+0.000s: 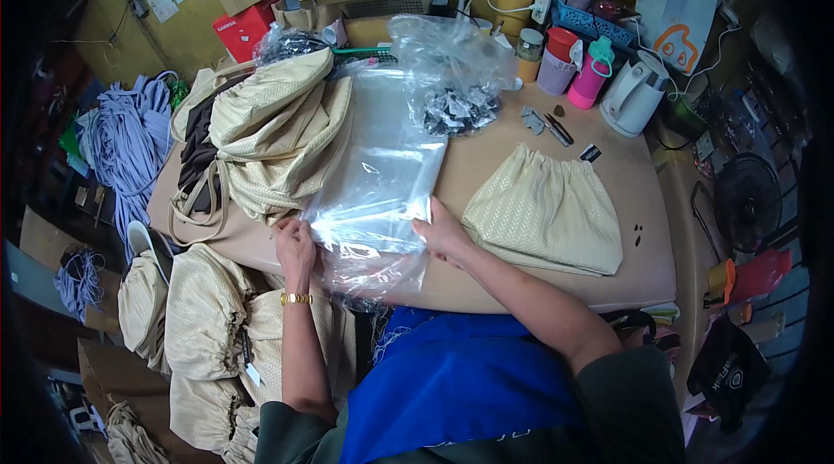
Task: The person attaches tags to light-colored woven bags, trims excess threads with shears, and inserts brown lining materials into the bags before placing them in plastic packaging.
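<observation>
A stack of transparent plastic bags point(375, 160) lies flat on the tan-covered table in front of me, its near edge crumpled and hanging over the table edge. My right hand point(440, 234) grips the stack's right near side, thumb on top. At the left near corner, the fingers of my left hand point(295, 244) are pinched on the plastic; a gold watch is on that wrist. Just beyond my left hand rises a heap of cream woven fabric bags point(269, 129) with straps and dark lining. One gathered cream fabric bag point(547, 216) lies flat to the right of my right hand.
Behind the stack sits a plastic bag of small silvery pieces point(460, 109). Pens point(558, 129) lie near it. A white electric kettle point(635, 95), a pink bottle point(591, 75) and jars line the back right. More cream bags point(208, 308) hang at the table's left front.
</observation>
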`<action>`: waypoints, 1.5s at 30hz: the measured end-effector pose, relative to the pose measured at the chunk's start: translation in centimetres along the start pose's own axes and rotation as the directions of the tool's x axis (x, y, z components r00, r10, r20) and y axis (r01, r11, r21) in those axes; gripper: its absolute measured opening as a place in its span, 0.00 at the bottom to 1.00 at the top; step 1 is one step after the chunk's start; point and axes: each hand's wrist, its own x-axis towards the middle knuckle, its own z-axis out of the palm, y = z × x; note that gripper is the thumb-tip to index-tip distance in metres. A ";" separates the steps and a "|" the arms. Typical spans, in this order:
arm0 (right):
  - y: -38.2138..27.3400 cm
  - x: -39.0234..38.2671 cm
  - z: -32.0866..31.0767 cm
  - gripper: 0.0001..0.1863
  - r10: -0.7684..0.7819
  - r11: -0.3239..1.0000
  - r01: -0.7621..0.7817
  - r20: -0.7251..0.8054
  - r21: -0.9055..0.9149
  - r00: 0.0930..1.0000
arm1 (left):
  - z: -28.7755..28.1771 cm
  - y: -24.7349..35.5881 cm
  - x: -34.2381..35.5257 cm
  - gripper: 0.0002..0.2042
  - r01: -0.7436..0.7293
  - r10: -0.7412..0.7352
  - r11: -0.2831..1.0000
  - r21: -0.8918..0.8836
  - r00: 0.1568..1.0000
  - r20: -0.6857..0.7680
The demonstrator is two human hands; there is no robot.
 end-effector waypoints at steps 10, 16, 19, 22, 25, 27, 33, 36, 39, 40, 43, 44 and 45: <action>0.6 5.4 -1.1 0.28 -0.294 0.796 0.215 -0.051 -0.567 0.954 | -0.7 1.2 -0.1 0.13 -0.031 0.033 0.986 0.165 0.999 -0.011; -1.0 7.7 -1.7 0.26 -0.267 0.878 0.198 -0.103 -0.436 0.958 | -0.7 2.5 2.2 0.18 -0.133 0.089 0.923 0.362 0.987 0.134; -0.8 2.0 -2.7 0.29 -0.286 0.896 0.264 -0.011 -0.356 0.958 | -3.9 3.8 1.0 0.20 -0.136 0.057 0.917 0.376 0.975 0.215; 1.1 -1.6 -2.1 0.28 -0.155 0.937 0.141 -0.019 -0.320 0.988 | -4.5 4.2 1.2 0.21 0.101 -0.209 0.943 0.316 0.921 0.329; 0.5 -4.1 -1.2 0.23 0.062 0.995 -0.060 -0.029 0.078 0.998 | -4.2 2.8 2.2 0.17 0.101 -0.166 0.978 0.183 0.907 0.386; -0.2 -4.4 -1.1 0.20 0.218 0.914 -0.234 0.085 0.332 0.972 | -4.4 1.6 3.1 0.14 0.115 -0.143 0.989 0.095 0.913 0.381; 1.6 -0.2 -3.2 0.14 0.267 0.870 -0.389 0.375 0.303 0.888 | -5.1 1.6 5.6 0.15 0.121 -0.284 0.944 0.306 0.772 0.569; 0.7 -0.2 -1.7 0.10 0.189 0.971 -0.219 0.261 0.090 0.947 | -4.8 3.4 5.7 0.11 -0.096 -0.289 0.843 0.529 0.749 0.596; 0.9 0.6 -0.9 0.09 0.100 0.983 -0.096 0.020 -0.155 0.995 | -2.9 2.7 5.9 0.08 -0.212 -0.226 0.880 0.424 0.599 0.768; 1.1 0.7 -0.9 0.09 0.053 0.981 -0.052 0.000 -0.189 0.999 | -2.7 3.0 5.5 0.10 0.048 -0.343 0.923 0.382 0.551 0.761; 0.7 0.2 -0.9 0.07 -0.068 0.975 0.061 -0.024 -0.214 0.997 | -3.9 2.2 4.6 0.09 0.642 -0.370 0.764 -0.071 0.525 0.766; 0.1 0.3 -1.3 0.06 -0.094 0.981 0.088 -0.025 -0.171 0.995 | -4.5 3.1 4.1 0.11 0.687 -0.348 0.702 -0.189 0.561 0.751; -1.1 -0.2 -1.1 0.05 -0.118 0.985 0.116 -0.009 -0.131 0.993 | -4.6 2.4 3.8 0.11 0.712 -0.313 0.632 -0.305 0.595 0.741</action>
